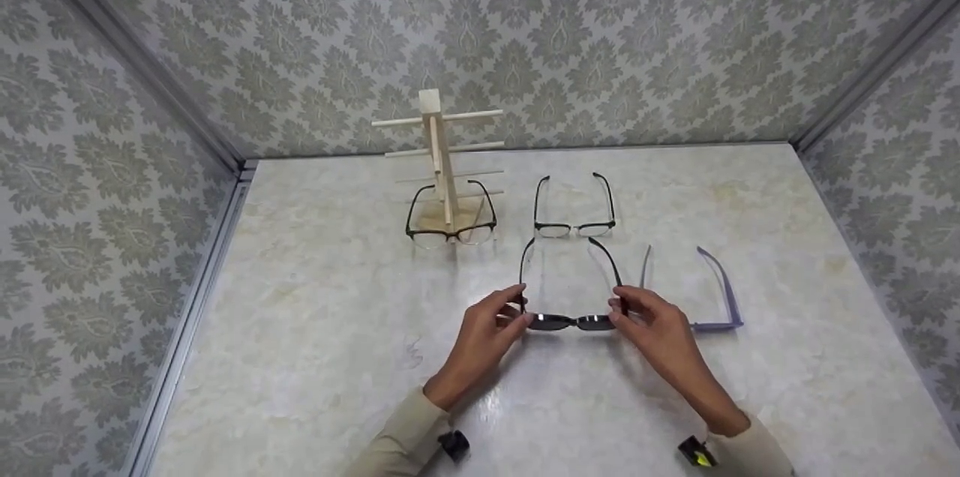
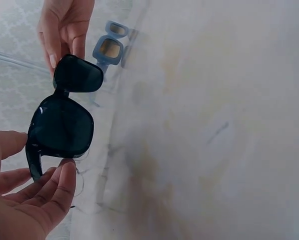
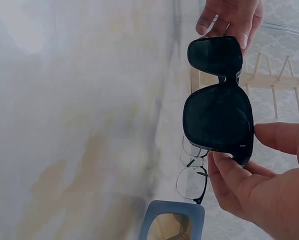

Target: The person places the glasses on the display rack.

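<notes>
Since two-sided support presumably keeps them level, dark sunglasses, one pair: left hand and right hand pinch opposite corners, thumbs and curled fingers nearly closed.

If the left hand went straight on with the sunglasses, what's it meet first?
Probably the clear black-topped glasses beyond the sunglasses, though height is unclear: the left hand might pass above.

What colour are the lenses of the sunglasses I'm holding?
The lenses look dark teal, nearly black, clearest in the right wrist view.
</notes>
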Motion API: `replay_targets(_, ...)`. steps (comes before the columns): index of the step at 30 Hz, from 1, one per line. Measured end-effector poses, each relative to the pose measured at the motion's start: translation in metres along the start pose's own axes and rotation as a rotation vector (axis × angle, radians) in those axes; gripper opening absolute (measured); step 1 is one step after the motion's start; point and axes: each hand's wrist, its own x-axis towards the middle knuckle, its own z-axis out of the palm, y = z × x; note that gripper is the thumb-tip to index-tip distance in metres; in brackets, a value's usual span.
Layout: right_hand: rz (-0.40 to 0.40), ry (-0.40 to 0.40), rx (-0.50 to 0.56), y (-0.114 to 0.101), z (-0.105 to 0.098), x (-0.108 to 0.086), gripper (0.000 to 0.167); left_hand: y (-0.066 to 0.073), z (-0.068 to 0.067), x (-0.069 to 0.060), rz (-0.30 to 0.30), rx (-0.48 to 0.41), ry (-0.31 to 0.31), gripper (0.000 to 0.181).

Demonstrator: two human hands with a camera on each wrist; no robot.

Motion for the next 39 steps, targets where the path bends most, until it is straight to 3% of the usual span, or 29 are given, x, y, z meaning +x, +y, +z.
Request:
replay_targets(7,0.003,-0.047,0.107,-0.006,0.002,0.000,0.043,0.003,-0.008,-0.003,0.032,0.029,0.048,0.044)
replay_targets(24,0.006,-0.083,0.156,-0.014,0.012,0.003,0.047,0.009,-0.026,-0.013,0.040,0.022,0.118,0.044)
replay_targets(39,-0.054,-0.095,0.197,-0.028,0.023,0.003,0.048,0.020,-0.042,-0.022,0.042,0.013,0.151,0.046)
